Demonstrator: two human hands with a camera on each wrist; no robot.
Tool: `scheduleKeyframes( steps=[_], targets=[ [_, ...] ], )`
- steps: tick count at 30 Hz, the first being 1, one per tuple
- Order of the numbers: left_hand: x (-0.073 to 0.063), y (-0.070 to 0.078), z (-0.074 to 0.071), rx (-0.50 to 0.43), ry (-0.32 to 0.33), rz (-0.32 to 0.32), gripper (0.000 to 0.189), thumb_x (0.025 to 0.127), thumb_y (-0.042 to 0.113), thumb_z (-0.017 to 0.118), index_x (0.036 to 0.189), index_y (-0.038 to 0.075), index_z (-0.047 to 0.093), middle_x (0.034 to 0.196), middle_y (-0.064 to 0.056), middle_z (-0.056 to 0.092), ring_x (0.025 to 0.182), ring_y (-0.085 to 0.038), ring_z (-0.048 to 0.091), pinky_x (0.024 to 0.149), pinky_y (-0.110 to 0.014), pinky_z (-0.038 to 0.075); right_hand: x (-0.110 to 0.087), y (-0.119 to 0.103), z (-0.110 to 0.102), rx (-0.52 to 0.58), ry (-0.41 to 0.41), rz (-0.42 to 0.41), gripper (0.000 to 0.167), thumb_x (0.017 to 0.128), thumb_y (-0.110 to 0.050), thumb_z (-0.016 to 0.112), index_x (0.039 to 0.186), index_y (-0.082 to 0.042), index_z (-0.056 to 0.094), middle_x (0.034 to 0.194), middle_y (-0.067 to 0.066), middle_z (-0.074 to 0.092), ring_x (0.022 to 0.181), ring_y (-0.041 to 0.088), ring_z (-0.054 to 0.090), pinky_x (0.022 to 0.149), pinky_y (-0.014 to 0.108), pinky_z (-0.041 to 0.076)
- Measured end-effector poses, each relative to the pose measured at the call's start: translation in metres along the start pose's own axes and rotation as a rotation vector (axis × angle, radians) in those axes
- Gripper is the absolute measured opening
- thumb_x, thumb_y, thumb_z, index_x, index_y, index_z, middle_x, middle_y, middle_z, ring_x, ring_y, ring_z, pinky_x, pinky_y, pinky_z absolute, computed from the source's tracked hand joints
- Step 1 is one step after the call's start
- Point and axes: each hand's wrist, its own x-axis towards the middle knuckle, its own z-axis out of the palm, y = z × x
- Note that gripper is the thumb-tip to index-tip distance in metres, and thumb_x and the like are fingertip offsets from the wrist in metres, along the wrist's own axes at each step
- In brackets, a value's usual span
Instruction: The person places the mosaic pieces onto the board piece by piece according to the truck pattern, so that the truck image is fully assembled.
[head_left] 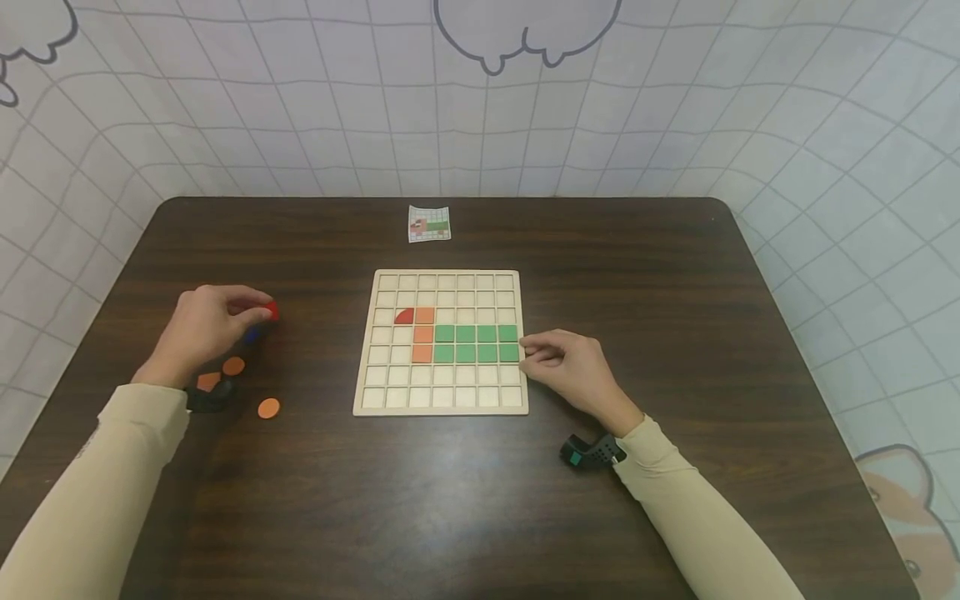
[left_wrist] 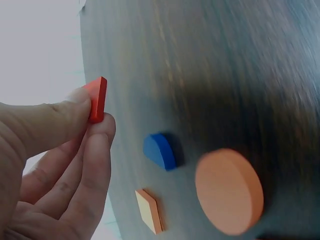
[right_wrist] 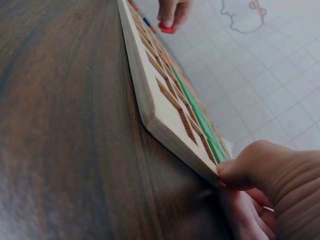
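Observation:
My left hand [head_left: 204,329] pinches a small flat red tile [left_wrist: 97,100] between thumb and fingers, raised over the left side of the table. Fingers cover part of the tile, so its full outline is hidden. Below it lies a blue half-round tile [left_wrist: 159,151] near an orange disc [left_wrist: 222,192]. My right hand [head_left: 568,367] holds the right edge of a square wooden grid board [head_left: 441,412], thumb tip at the rim and other fingers curled. Set in the board are several green square tiles [head_left: 466,334], three orange squares [head_left: 423,334] in a column and a red quarter-round tile [head_left: 405,317].
A second orange disc [head_left: 268,408] and an orange angular tile [head_left: 209,382] lie by the left wrist. Behind the board is a small printed card [head_left: 429,224] with a coloured grid picture. Patterned fabric [head_left: 480,125] hangs round the dark wooden table [head_left: 645,275].

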Motion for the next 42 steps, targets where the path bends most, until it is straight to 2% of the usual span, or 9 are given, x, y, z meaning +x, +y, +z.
scheduleKeyframes(
  steps=[5,12,18,23,34,42],
  targets=[
    [0.002,0.007,0.003,0.002,0.012,0.038,0.028,0.099,0.026,0.071,0.122,0.011,0.075,0.112,-0.018,0.079,0.101,-0.036,0.071,0.072,-0.036,0.050,0.000,-0.001,0.000,0.002,0.002,-0.002,0.027,0.089,-0.020,0.076,0.115,-0.015,0.079,0.098,0.000,0.078,0.084,0.009,0.075,0.076,0.024,0.061],
    [0.004,0.017,0.008,0.000,0.010,0.072,0.027,0.098,0.025,0.071,0.121,0.012,0.075,0.111,-0.017,0.079,0.098,-0.032,0.070,0.070,-0.032,0.045,0.000,0.000,-0.001,0.015,-0.004,0.003,0.028,0.088,-0.022,0.075,0.116,-0.015,0.079,0.099,0.000,0.079,0.084,0.009,0.075,0.077,0.026,0.061],
    [0.005,0.027,0.013,-0.009,-0.007,0.066,0.026,0.099,0.024,0.070,0.122,0.011,0.075,0.115,-0.018,0.077,0.103,-0.034,0.070,0.079,-0.042,0.054,0.000,0.000,0.000,0.037,-0.016,0.018,0.030,0.087,-0.021,0.075,0.117,-0.016,0.079,0.100,-0.001,0.078,0.085,0.009,0.076,0.078,0.024,0.061],
    [0.005,0.032,0.016,-0.026,-0.014,0.059,0.025,0.100,0.023,0.069,0.122,0.012,0.074,0.115,-0.017,0.078,0.105,-0.035,0.071,0.085,-0.048,0.055,0.000,0.000,0.000,0.054,-0.021,0.025,0.032,0.087,-0.021,0.077,0.118,-0.015,0.078,0.100,0.001,0.077,0.087,0.010,0.076,0.079,0.024,0.062],
    [0.009,0.047,0.028,-0.048,-0.010,0.109,0.024,0.098,0.024,0.072,0.118,0.012,0.077,0.112,-0.014,0.079,0.103,-0.032,0.074,0.086,-0.051,0.057,-0.001,-0.002,0.001,0.099,-0.022,0.041,0.035,0.085,-0.017,0.080,0.120,-0.011,0.077,0.104,0.006,0.077,0.092,0.017,0.077,0.081,0.026,0.063],
    [0.011,0.060,0.038,-0.065,-0.069,0.144,0.027,0.097,0.024,0.074,0.121,0.012,0.076,0.123,-0.017,0.075,0.108,-0.033,0.071,0.091,-0.054,0.058,-0.001,-0.002,0.001,0.102,-0.021,0.034,0.036,0.085,-0.016,0.082,0.119,-0.011,0.077,0.104,0.007,0.077,0.092,0.018,0.077,0.081,0.025,0.063]
  ],
)
